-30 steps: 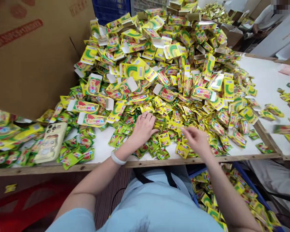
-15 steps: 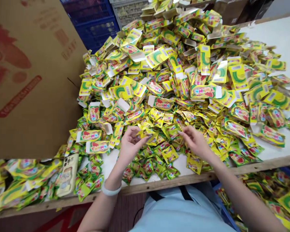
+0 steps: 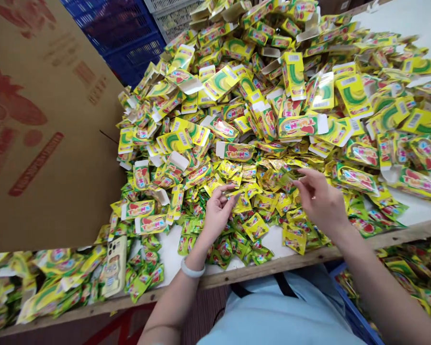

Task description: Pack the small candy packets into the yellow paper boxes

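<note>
My left hand (image 3: 219,211) is just above the pile of small foil sachets (image 3: 255,226), left of the middle. Its thumb and forefinger are curved and a little apart, beside a yellow sachet (image 3: 243,203), with nothing clearly held. To the right, my right hand (image 3: 321,199) has its thumb and forefinger at the edge of a blurred yellow-green sachet (image 3: 286,179), which it seems to pinch. Its other fingers are curled. Green sachets (image 3: 224,249) lie nearer the table edge. Behind both hands rises a heap of yellow and green small cardboard boxes (image 3: 235,151), several with flaps open.
A large cardboard carton (image 3: 75,191) stands at the left. A phone in a cream case (image 3: 115,268) lies near the wooden table edge (image 3: 237,274). Blue crates (image 3: 129,48) are stacked behind. A blue bin (image 3: 355,306) full of packets stands below at the right.
My right hand has moved right and slightly away from me, apparently with a sachet. My left hand has shifted right. The camera view has turned slightly.
</note>
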A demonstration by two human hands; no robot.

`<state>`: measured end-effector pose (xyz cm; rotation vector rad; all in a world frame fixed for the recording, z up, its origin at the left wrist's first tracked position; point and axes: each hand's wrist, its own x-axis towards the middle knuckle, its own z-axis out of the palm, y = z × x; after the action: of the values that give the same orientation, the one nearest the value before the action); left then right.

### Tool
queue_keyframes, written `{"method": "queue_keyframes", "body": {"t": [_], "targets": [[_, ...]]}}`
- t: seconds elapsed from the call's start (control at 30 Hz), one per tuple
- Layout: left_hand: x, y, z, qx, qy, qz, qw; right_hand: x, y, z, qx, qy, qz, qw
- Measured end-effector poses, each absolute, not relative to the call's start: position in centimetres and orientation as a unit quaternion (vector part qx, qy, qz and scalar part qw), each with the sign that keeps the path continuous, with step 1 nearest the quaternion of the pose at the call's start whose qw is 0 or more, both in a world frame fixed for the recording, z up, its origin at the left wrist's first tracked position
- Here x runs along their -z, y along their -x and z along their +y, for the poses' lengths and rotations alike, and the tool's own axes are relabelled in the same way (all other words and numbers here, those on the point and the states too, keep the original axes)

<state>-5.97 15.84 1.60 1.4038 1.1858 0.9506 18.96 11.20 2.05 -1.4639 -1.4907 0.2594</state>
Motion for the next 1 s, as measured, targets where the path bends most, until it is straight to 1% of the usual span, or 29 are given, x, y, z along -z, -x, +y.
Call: {"method": "queue_keyframes", "body": {"t": [0.03,0.1,0.17,0.2,0.27,0.33,0.4,0.47,0.53,0.57,0.63,0.7,0.77,0.83,0.9,0.97,1.0], "targets": [[-1.5,5.9,15.7,-0.388,-0.589,0.492,0.51,-2.9,-19.0,10.8,-0.138,0.575,-0.63,0.504],[-1.5,5.7,15.4,-0.376,-0.602,0.485,0.51,-4.2,-18.6,10.5,-0.254,0.502,-0.653,0.508],[-1.7,5.4,15.2,-0.367,-0.605,0.474,0.523,-4.6,-17.6,10.9,-0.342,0.443,-0.674,0.482],[-1.9,5.3,15.0,-0.363,-0.603,0.468,0.535,-4.4,-17.0,11.3,-0.356,0.428,-0.69,0.462],[-2.2,5.0,14.6,-0.36,-0.593,0.454,0.559,-3.4,-15.8,12.3,-0.336,0.416,-0.726,0.433],[-2.7,4.9,14.2,-0.361,-0.59,0.447,0.567,-2.0,-15.0,13.1,-0.294,0.42,-0.745,0.427],[-3.1,4.9,13.9,-0.359,-0.59,0.453,0.564,-0.9,-14.4,13.4,-0.262,0.431,-0.738,0.449],[-3.4,4.8,13.7,-0.35,-0.583,0.463,0.569,-0.4,-14.0,13.1,-0.261,0.456,-0.696,0.489],[-3.6,4.7,13.4,-0.337,-0.575,0.462,0.585,-0.3,-13.5,12.6,-0.323,0.476,-0.628,0.523],[-3.7,4.5,13.2,-0.33,-0.578,0.456,0.59,-0.3,-13.3,12.2,-0.381,0.471,-0.592,0.531],[-3.9,4.0,12.6,-0.324,-0.605,0.442,0.578,-0.5,-13.0,11.4,-0.522,0.421,-0.53,0.519],[-4.3,3.3,12.3,-0.32,-0.663,0.423,0.529,-0.8,-13.1,10.8,-0.622,0.356,-0.481,0.504],[-5.1,2.5,12.9,-0.318,-0.735,0.406,0.441,-1.0,-13.9,10.5,-0.644,0.34,-0.447,0.519],[-6.3,2.0,15.3,-0.32,-0.792,0.41,0.32,-1.1,-15.4,10.3,-0.61,0.371,-0.425,0.556],[-7.4,1.8,19.3,-0.327,-0.82,0.436,0.176,-0.9,-17.3,10.1,-0.566,0.413,-0.41,0.584],[-8.1,2.0,23.7,-0.272,-0.847,0.453,0.057,-0.7,-18.9,9.7,-0.525,0.445,-0.402,0.604],[-8.2,2.1,25.6,-0.226,-0.863,0.452,0.022,-0.6,-19.6,9.5,-0.503,0.459,-0.404,0.611]]}}
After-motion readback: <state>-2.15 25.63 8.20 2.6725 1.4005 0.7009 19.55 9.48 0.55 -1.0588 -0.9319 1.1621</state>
